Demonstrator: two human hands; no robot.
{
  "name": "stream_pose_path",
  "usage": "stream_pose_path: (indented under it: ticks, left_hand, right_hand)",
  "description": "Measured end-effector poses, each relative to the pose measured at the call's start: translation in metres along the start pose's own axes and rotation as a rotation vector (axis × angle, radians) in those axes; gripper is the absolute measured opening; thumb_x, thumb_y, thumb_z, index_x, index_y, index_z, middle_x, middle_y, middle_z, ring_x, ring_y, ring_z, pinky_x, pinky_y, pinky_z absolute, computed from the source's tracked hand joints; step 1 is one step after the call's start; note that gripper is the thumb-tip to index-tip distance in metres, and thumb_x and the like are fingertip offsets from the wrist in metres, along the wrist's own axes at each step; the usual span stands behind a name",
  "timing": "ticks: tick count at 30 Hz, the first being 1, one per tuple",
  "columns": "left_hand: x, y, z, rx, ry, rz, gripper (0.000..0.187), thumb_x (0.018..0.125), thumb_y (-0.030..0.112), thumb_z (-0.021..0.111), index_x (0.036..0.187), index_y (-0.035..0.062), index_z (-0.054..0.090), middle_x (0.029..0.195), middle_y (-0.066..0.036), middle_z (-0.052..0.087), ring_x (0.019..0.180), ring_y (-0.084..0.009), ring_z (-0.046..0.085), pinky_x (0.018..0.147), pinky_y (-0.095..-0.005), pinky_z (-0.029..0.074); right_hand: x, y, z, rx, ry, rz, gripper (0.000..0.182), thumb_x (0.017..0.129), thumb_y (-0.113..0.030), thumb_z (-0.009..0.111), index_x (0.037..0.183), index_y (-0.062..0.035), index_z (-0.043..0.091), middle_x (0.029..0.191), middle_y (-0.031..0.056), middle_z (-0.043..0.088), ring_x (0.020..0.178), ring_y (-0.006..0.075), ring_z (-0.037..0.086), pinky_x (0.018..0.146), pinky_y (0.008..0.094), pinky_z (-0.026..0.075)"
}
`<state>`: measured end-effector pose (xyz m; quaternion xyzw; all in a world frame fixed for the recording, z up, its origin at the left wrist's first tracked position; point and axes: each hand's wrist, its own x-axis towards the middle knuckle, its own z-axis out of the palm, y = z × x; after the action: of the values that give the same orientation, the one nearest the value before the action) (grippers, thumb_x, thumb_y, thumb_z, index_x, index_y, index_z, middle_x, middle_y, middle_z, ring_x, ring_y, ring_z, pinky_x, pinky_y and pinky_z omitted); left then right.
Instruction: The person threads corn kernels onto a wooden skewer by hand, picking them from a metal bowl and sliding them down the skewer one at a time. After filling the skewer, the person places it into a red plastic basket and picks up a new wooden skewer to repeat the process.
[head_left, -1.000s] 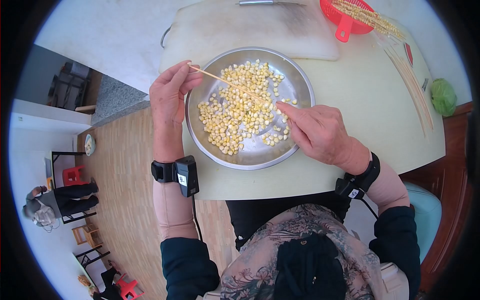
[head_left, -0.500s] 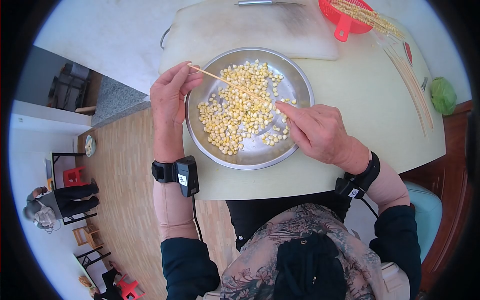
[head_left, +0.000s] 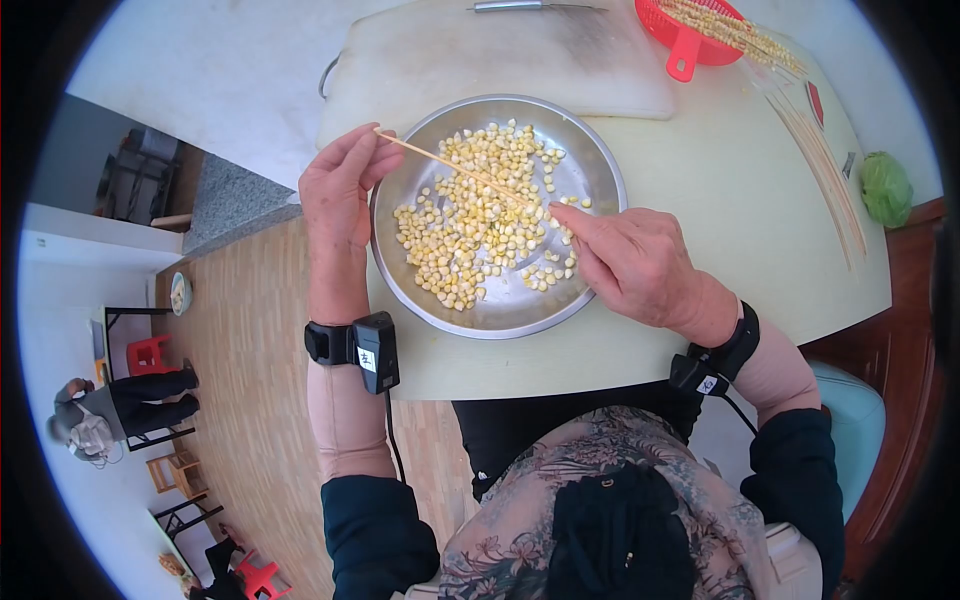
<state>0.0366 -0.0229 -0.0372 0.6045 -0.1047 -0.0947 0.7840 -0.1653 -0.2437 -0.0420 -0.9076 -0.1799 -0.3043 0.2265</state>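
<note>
A wide steel pan [head_left: 598,160] on the table holds many loose yellow corn kernels [head_left: 490,220]. My left hand [head_left: 345,185], at the pan's left rim, pinches one end of a thin wooden skewer [head_left: 430,155]. The skewer slants down to the right, over the kernels. My right hand [head_left: 640,262] reaches over the pan's right rim with thumb and index finger pinched together. A corn kernel shows at those fingertips, close to the skewer's far end; the fingers partly hide it.
Behind the pan lies a white cutting board [head_left: 430,60] with a thin metal-handled tool [head_left: 508,6]. To the right are a red strainer [head_left: 684,52] with kernel-loaded skewers, bare skewers [head_left: 822,175] and a green cabbage [head_left: 886,190]. A person [head_left: 110,415] stands far left.
Almost nothing differs. Both hands and the skewer hold the same position over the pan; the view has shifted very slightly.
</note>
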Motion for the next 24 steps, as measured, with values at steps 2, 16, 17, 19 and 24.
stream_pose_path:
  ticks: [2,16,17,19,24]
  left_hand:
    - [0.0004,-0.0004,-0.0001,-0.008,-0.002,-0.004,0.02,0.087,0.001,0.061,0.103,-0.0113,0.061,0.091,-0.019,0.067,0.077,-0.0219,0.068,0.07,-0.0255,0.058]
    - [-0.0024,0.0007,0.0037,0.043,0.02,0.063,0.019,0.086,0.0,0.061,0.101,-0.0116,0.062,0.091,-0.018,0.067,0.079,-0.0223,0.068,0.072,-0.0263,0.058]
    - [-0.0027,0.0004,0.0042,0.043,0.019,0.063,0.019,0.086,0.0,0.061,0.101,-0.0116,0.062,0.091,-0.018,0.067,0.079,-0.0223,0.068,0.072,-0.0263,0.058]
    - [-0.0032,-0.0006,0.005,0.079,0.03,0.104,0.019,0.085,0.0,0.062,0.1,-0.0118,0.063,0.09,-0.018,0.067,0.079,-0.0221,0.068,0.072,-0.0265,0.057]
    - [-0.0068,-0.0032,0.0098,0.161,0.056,0.167,0.019,0.085,0.001,0.062,0.1,-0.0121,0.063,0.088,-0.018,0.067,0.077,-0.0217,0.068,0.071,-0.0264,0.057]
  right_hand:
    - [-0.0002,0.0005,0.0004,-0.005,0.001,-0.002,0.038,0.073,-0.001,0.065,0.111,0.0026,0.061,0.066,0.0089,0.063,0.056,0.0215,0.062,0.052,0.0319,0.05]
    - [0.0016,-0.0019,-0.0013,-0.01,-0.009,0.012,0.037,0.07,0.007,0.062,0.107,0.0034,0.063,0.069,0.0098,0.064,0.051,0.0202,0.059,0.048,0.0303,0.046]
    - [0.0014,-0.0018,-0.0011,-0.011,-0.008,0.012,0.037,0.07,0.007,0.062,0.107,0.0034,0.063,0.069,0.0098,0.064,0.051,0.0202,0.059,0.048,0.0303,0.046]
    - [0.001,-0.0017,0.0,-0.01,0.006,0.005,0.037,0.07,0.006,0.062,0.107,0.0034,0.064,0.068,0.0097,0.064,0.05,0.0202,0.058,0.048,0.0305,0.046]
    - [0.0019,-0.0021,-0.0019,-0.031,0.0,-0.02,0.039,0.071,0.0,0.066,0.109,0.0035,0.061,0.061,0.0064,0.059,0.051,0.02,0.058,0.049,0.0316,0.047]
